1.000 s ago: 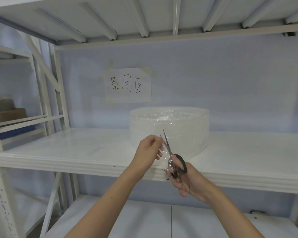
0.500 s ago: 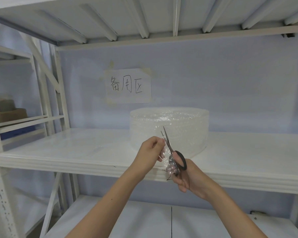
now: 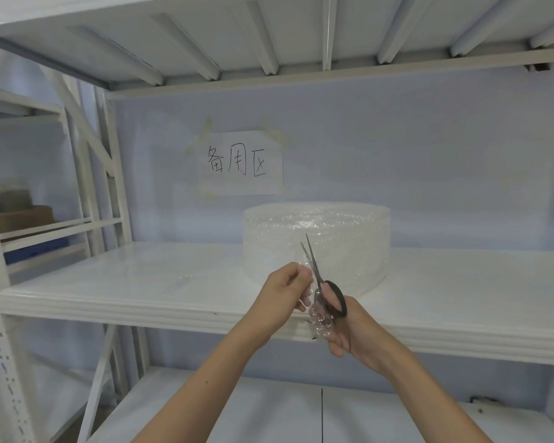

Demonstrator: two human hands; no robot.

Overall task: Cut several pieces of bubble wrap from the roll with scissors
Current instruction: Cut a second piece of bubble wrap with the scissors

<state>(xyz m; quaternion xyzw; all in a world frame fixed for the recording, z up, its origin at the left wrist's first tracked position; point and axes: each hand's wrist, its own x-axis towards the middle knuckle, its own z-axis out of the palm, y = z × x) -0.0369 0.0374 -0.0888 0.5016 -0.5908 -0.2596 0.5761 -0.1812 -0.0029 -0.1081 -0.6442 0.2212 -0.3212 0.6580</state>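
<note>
A big clear roll of bubble wrap (image 3: 333, 241) stands on the white middle shelf (image 3: 141, 282), in the centre. A loose strip of bubble wrap (image 3: 317, 314) hangs in front of the shelf edge. My left hand (image 3: 285, 295) pinches the strip's upper left edge. My right hand (image 3: 352, 334) grips black-handled scissors (image 3: 327, 289), blades pointing up and slightly apart, with the strip between them. The scissors and both hands are in front of the roll, apart from it.
A paper sign (image 3: 240, 163) with handwritten characters is taped to the back wall. A lower shelf (image 3: 269, 410) lies below my arms. To the left stands another rack with cardboard boxes (image 3: 23, 215). An upper shelf overhangs.
The scissors have moved slightly up along the strip and the blades have opened a little. Both hands stay at nearly the same place.
</note>
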